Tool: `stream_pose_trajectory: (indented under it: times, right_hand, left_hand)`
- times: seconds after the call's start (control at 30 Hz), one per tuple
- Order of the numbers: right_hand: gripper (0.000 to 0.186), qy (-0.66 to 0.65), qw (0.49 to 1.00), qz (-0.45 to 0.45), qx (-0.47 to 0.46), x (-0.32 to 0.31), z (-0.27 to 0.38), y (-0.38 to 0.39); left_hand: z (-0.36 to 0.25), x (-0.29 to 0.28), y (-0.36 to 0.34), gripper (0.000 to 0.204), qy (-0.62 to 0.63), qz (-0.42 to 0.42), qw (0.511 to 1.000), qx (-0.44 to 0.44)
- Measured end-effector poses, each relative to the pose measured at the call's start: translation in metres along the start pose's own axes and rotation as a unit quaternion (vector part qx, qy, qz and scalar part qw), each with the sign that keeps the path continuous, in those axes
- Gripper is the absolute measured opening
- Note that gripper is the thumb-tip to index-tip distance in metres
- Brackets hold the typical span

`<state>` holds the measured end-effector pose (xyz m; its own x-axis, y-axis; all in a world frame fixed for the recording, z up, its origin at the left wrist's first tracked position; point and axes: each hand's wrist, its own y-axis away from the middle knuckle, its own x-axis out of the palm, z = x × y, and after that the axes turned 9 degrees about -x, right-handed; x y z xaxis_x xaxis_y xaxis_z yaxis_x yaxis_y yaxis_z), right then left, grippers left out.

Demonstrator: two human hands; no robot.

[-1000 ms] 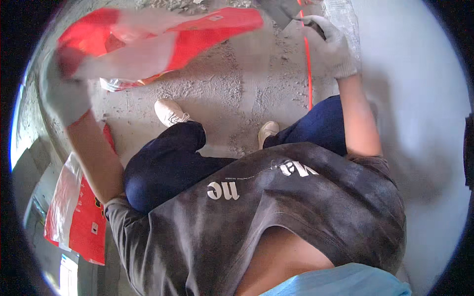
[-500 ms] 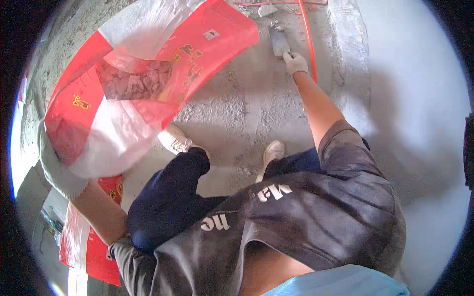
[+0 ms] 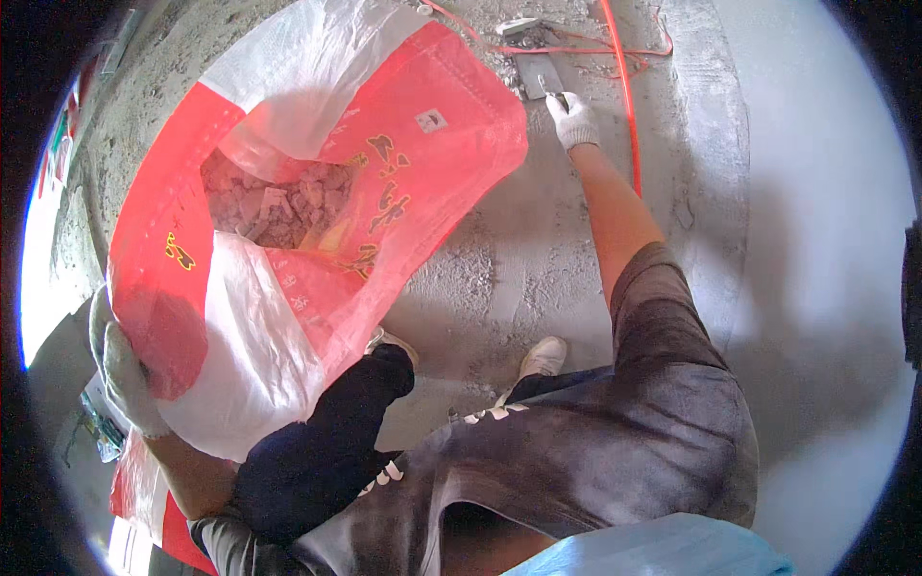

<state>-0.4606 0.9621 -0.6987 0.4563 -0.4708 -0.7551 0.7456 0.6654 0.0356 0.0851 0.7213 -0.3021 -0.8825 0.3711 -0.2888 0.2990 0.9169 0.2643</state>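
Observation:
A large red and white woven plastic bag [image 3: 437, 173] gapes wide on my left, with grey broken rubble [image 3: 274, 204] inside. My left hand [image 3: 123, 370], in a white knit glove, is closed on the bag's near left rim; the fold of plastic hides part of the fingers. Out ahead, my gloved right hand [image 3: 574, 123] grips a flat metal trowel [image 3: 540, 79] by its handle. The blade lies low against the concrete floor [image 3: 519, 216], touching or very close to loose debris [image 3: 528, 40] and a pale flat chunk [image 3: 519, 26].
An orange-red hose [image 3: 629, 96] runs along the floor just right of my right hand, and a thinner red cord [image 3: 576, 50] crosses beyond the trowel. A pale wall [image 3: 816, 240] rises on the right. Another red and white bag [image 3: 144, 490] sits behind my left arm.
The trowel has slid forward along the floor into the loose debris by the cord. My left hand keeps its hold on the bag, whose mouth has spread wider and shifted nearer to my legs.

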Motion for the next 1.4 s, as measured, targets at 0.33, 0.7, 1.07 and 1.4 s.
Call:
stream_pose_trajectory:
  times: [0.33, 0.7, 1.07, 1.4]
  right_hand:
    - [0.043, 0.050, 0.988, 0.148, 0.016, -0.099, 0.024, 0.109]
    - [0.040, 0.261, 0.964, 0.027, -0.044, -0.076, 0.040, -0.072]
    - [0.039, 0.287, 0.897, 0.246, -0.230, -0.095, 0.038, 0.037]
    - [0.042, 0.108, 0.989, 0.074, -0.068, -0.083, 0.052, 0.184]
  left_hand:
    - [0.015, -0.021, -0.007, 0.054, -0.052, -0.026, 0.998, 0.008]
    - [0.000, -0.061, -0.002, 0.051, -0.238, -0.182, 0.935, 0.187]
    - [-0.003, -0.060, -0.013, 0.049, -0.213, -0.189, 0.942, 0.177]
    - [0.002, -0.064, -0.026, 0.047, -0.205, -0.168, 0.949, 0.171]
